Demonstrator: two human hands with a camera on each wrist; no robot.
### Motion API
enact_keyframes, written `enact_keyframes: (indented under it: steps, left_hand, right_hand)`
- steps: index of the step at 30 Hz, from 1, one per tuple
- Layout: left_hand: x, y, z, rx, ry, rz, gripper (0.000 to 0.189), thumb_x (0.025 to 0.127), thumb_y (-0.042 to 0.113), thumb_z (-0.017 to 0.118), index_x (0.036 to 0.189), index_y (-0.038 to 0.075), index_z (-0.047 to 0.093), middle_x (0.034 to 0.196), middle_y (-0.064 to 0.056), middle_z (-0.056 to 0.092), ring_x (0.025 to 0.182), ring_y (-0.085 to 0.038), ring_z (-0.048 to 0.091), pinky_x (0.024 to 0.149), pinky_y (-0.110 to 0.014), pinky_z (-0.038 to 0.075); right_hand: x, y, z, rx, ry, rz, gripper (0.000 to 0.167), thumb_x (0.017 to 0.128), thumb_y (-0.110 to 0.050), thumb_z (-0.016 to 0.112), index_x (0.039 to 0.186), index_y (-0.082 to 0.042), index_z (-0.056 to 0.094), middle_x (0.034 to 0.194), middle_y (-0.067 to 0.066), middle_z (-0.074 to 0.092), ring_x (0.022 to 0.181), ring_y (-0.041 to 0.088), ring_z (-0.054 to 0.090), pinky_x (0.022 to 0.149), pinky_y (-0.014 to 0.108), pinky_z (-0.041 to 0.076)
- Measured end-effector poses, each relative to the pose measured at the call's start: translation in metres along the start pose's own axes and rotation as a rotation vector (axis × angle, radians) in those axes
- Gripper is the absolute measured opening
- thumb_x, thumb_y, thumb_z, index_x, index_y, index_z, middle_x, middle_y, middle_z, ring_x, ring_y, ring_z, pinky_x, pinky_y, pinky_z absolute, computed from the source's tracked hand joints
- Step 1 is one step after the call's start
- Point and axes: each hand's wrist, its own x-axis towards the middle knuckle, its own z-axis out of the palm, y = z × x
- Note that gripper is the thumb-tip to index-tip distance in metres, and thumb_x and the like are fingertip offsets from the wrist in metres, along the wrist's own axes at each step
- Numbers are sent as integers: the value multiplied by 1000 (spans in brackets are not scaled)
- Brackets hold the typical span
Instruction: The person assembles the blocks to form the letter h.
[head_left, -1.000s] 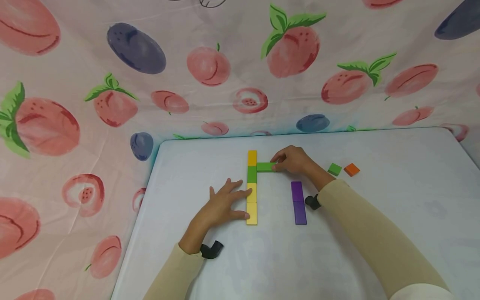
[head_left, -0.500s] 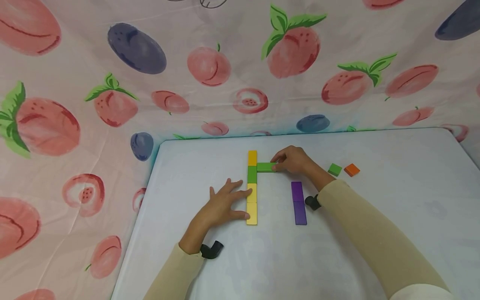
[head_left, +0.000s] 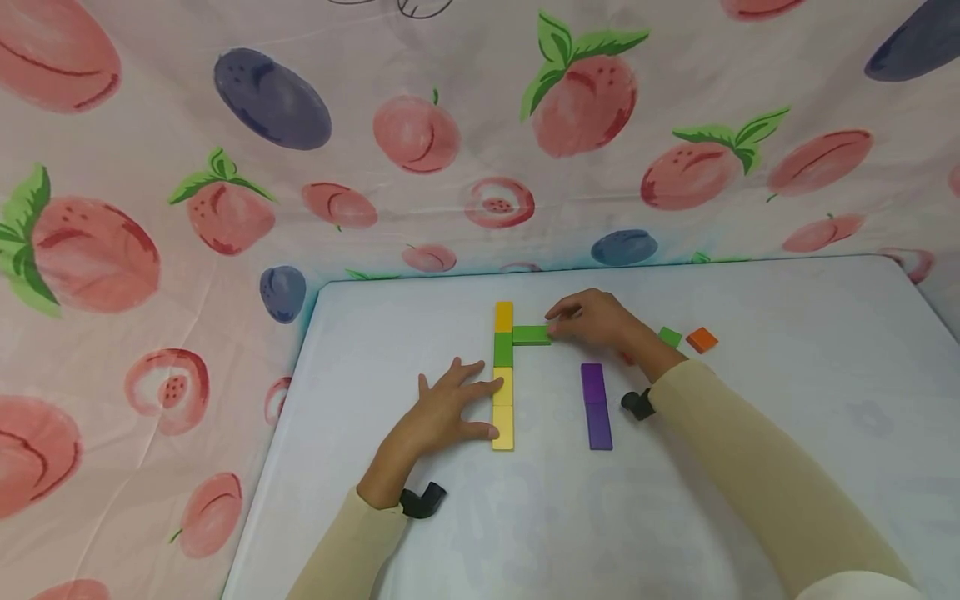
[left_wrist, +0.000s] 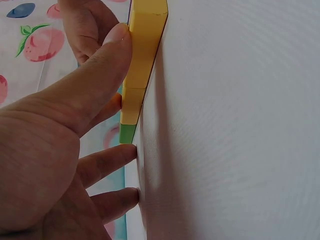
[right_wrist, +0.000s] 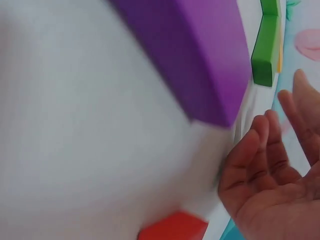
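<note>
A column of flat rectangular blocks lies on the white table: an orange-yellow block (head_left: 504,317), a green block (head_left: 503,350) and two pale yellow blocks (head_left: 504,427). Another green block (head_left: 531,335) sticks out sideways to the right from the column. My left hand (head_left: 442,412) has its fingers spread, with thumb and a fingertip against the left side of the yellow blocks. At the free end of the sideways green block is my right hand (head_left: 596,321). In the right wrist view its loosely bent fingers (right_wrist: 247,155) stand apart from that block.
Two purple blocks (head_left: 596,406) lie end to end right of the column. A loose green block (head_left: 670,337) and an orange block (head_left: 702,339) lie beyond the right wrist. A red block (right_wrist: 175,227) sits mostly hidden below the right hand. Fruit-patterned cloth (head_left: 450,208) hangs behind the table.
My right hand has let go of the sideways green block and shifted slightly right, uncovering its end. The left hand and the column have stayed in place.
</note>
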Motion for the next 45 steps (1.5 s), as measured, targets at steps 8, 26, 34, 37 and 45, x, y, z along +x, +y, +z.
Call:
enact_keyframes:
  steps: [8,26,34,37,45]
  left_hand:
    - [-1,0,0,0,3,4,74,81,46,85,148,36,55,165,-2,38,159,-34,16,114,-81,2]
    - [-1,0,-1,-6,-2,6,74,81,47,84,149,37,53,165,-1,37,159,-34,16,115,-80,1]
    - [-1,-1,0,0,-1,11,75,81,48,84,149,37,53,166,-1,37,159,-34,16,115,-80,2]
    - [-1,-1,0,-1,-1,14,75,82,48,83,149,37,53,166,-1,36,159,-34,16,115,-80,2]
    - [0,-2,0,-3,2,17,75,82,48,84,149,37,53,165,-2,37,159,-34,16,115,-81,1]
  right_hand:
    - [-13,16,-21,-44,37,-28,36,101,-42,64,125,-18,73,120,5,72,113,28,62,93,43,55]
    - [-53,75,-55,-470,134,-66,38,92,-53,70,116,-24,78,142,15,53,138,51,29,95,78,38]
    - [-66,84,-56,-537,115,-130,36,88,-53,74,115,-29,78,142,13,53,139,51,28,97,78,35]
    - [-66,88,-55,-534,107,-150,38,87,-56,75,115,-30,78,142,12,53,139,50,29,96,78,35]
    - [-66,91,-52,-511,92,-153,39,86,-51,78,118,-28,77,143,12,53,139,49,29,98,77,33]
